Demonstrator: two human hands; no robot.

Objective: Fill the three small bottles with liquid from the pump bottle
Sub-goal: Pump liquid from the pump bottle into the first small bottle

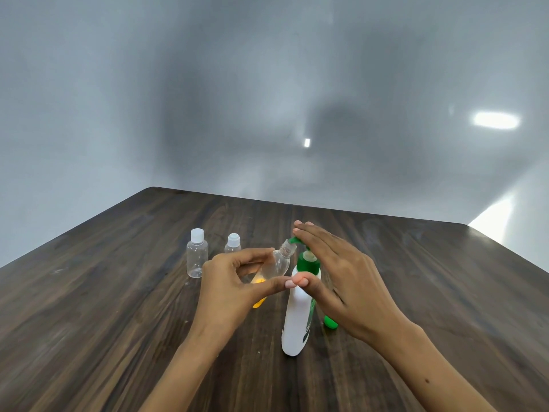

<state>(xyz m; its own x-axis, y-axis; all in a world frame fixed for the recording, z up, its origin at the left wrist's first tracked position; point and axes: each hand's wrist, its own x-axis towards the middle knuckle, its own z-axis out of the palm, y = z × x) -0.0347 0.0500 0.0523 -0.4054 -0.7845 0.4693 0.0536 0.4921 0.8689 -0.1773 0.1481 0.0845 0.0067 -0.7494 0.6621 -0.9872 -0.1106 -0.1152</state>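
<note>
A white pump bottle (pixel 297 316) with a green pump head (pixel 307 258) stands on the wooden table (pixel 118 322). My right hand (pixel 344 281) lies flat over the pump head, fingers straight. My left hand (pixel 234 289) pinches an uncapped clear small bottle (pixel 280 263), tilted with its open neck at the green nozzle; a little yellow liquid sits in its lower end. Two more clear small bottles with white caps stand upright behind: one (pixel 197 257) at the left, the other (pixel 233 243) partly hidden by my left hand.
A small green object (pixel 330 322) lies on the table right of the pump bottle, partly hidden by my right hand. A grey wall rises behind the table's far edge. A yellow patch (pixel 259 303) shows under my left hand.
</note>
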